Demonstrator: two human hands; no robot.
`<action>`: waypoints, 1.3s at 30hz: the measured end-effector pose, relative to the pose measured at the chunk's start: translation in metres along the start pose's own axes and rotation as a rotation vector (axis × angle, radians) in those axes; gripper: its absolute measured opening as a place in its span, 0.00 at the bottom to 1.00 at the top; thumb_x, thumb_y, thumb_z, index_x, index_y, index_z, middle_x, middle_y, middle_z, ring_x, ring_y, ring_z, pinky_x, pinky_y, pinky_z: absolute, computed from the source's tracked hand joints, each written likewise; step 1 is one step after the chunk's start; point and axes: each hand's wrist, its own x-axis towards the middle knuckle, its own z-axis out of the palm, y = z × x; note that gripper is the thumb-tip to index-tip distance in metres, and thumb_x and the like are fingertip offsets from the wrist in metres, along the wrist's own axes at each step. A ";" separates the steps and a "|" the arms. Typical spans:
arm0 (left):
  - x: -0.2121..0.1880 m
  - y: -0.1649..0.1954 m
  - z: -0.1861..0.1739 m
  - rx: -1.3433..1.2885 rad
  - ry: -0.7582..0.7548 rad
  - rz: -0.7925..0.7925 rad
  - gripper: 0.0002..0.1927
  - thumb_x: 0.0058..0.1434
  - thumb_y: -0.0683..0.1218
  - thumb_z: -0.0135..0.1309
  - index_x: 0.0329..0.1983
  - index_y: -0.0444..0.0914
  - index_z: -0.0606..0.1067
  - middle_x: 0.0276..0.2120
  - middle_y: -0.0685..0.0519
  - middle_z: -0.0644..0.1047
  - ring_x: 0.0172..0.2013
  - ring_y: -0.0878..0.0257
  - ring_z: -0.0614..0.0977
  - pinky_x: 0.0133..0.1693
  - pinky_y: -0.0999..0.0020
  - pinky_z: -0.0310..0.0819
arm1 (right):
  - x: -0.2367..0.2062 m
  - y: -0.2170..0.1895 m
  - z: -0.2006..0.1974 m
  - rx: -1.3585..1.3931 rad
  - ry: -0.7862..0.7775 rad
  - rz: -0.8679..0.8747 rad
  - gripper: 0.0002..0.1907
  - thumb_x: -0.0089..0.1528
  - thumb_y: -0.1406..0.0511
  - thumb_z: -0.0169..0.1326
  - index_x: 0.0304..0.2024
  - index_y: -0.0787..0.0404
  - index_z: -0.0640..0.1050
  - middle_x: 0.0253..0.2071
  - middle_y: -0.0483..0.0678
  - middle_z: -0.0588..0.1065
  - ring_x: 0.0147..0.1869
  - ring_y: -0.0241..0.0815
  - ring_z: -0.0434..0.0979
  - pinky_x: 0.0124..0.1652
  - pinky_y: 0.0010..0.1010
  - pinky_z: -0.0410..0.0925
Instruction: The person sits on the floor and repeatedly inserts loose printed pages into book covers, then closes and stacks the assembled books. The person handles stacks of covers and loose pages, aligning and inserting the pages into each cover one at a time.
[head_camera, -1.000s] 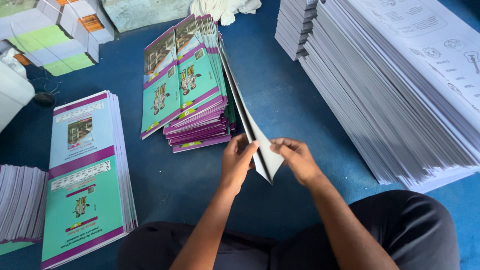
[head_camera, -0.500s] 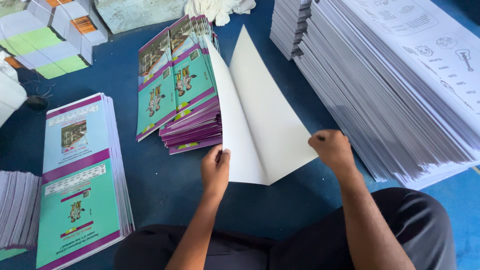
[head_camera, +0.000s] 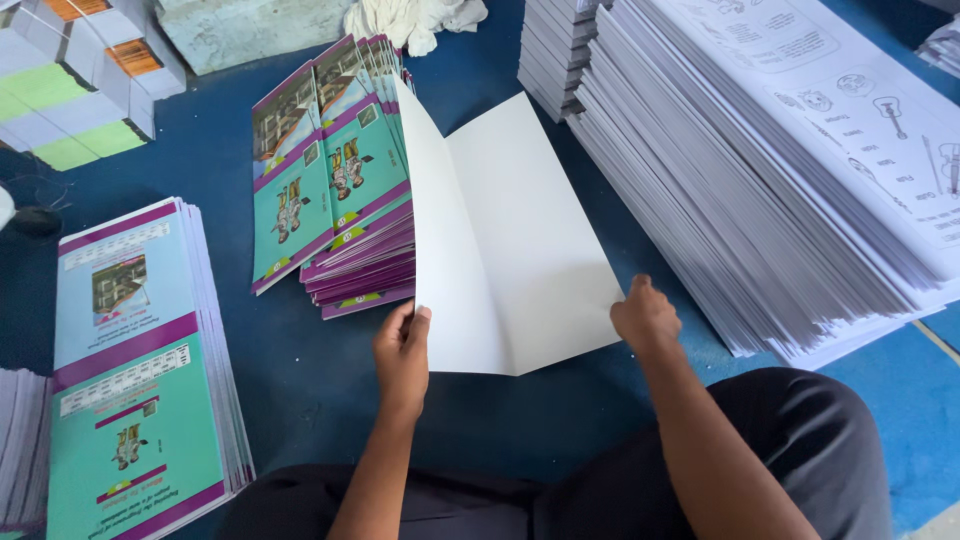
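Observation:
A folded cover sheet lies opened on the blue floor, its blank white inside facing up. My left hand presses on its near left corner beside the fold. My right hand pinches the near right corner of the same sheet. To the left of the sheet leans a fanned pile of teal and purple covers, touching the sheet's left half.
A tall stack of white printed sheets fills the right side. Another stack of flat teal and purple covers lies at the left. Boxes and a white cloth sit at the far edge. My knee is below the sheet.
The sheet was folded nearly shut between both hands. My right hand has swung its right half outward and down, so it now lies open flat.

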 end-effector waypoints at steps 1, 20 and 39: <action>-0.001 0.001 0.000 0.001 -0.002 -0.011 0.15 0.68 0.47 0.53 0.51 0.33 0.80 0.24 0.57 0.72 0.24 0.71 0.67 0.26 0.72 0.61 | 0.000 0.000 0.005 0.006 0.021 -0.019 0.31 0.60 0.69 0.51 0.67 0.57 0.66 0.66 0.60 0.67 0.66 0.64 0.70 0.60 0.54 0.65; -0.008 0.024 0.002 -0.102 -0.115 -0.066 0.19 0.62 0.41 0.55 0.57 0.34 0.76 0.42 0.48 0.83 0.42 0.64 0.83 0.45 0.68 0.77 | -0.043 -0.054 -0.098 0.303 0.371 -0.617 0.26 0.60 0.69 0.60 0.62 0.62 0.71 0.62 0.60 0.64 0.59 0.57 0.74 0.52 0.40 0.72; -0.012 0.023 0.005 -0.111 -0.154 -0.052 0.18 0.63 0.42 0.54 0.56 0.34 0.77 0.43 0.48 0.83 0.45 0.64 0.84 0.49 0.67 0.78 | 0.065 0.031 -0.268 -0.235 0.372 -0.480 0.24 0.59 0.56 0.67 0.55 0.60 0.81 0.50 0.57 0.82 0.49 0.55 0.83 0.49 0.46 0.74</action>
